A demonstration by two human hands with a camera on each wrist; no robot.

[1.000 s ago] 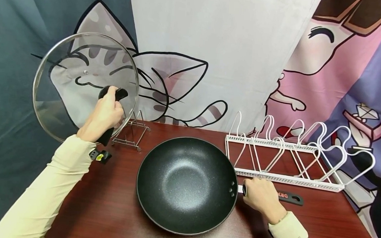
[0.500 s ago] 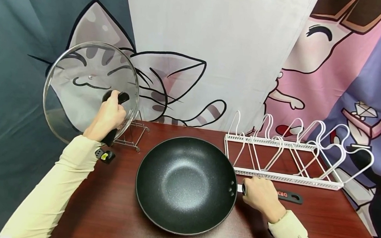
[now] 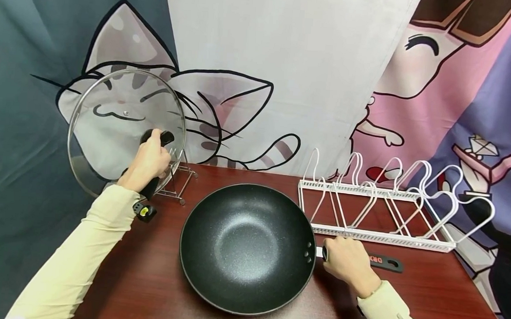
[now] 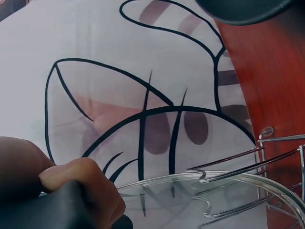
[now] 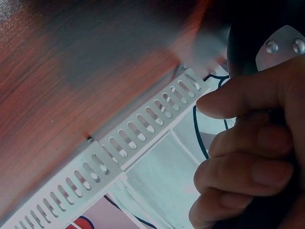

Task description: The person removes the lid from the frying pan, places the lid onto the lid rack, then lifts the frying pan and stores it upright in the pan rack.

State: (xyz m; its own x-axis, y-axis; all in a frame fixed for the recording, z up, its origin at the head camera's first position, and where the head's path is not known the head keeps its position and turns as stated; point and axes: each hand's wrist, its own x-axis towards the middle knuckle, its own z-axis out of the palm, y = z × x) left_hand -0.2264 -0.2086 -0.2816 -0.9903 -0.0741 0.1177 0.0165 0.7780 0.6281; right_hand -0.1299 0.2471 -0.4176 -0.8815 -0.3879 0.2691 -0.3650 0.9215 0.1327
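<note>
My left hand point(image 3: 147, 165) grips the glass lid point(image 3: 125, 129) upright beside the wire stand point(image 3: 179, 177); my right hand point(image 3: 346, 263) clasps the wok point(image 3: 247, 247) handle near the white rack point(image 3: 380, 206).

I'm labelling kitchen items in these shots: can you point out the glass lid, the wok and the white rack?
glass lid point(image 3: 103, 135), head view, on the clear glass left of its black handle.
wok point(image 3: 245, 249), head view, on the dark inner bowl.
white rack point(image 3: 378, 237), head view, on the near slotted rail.
</note>
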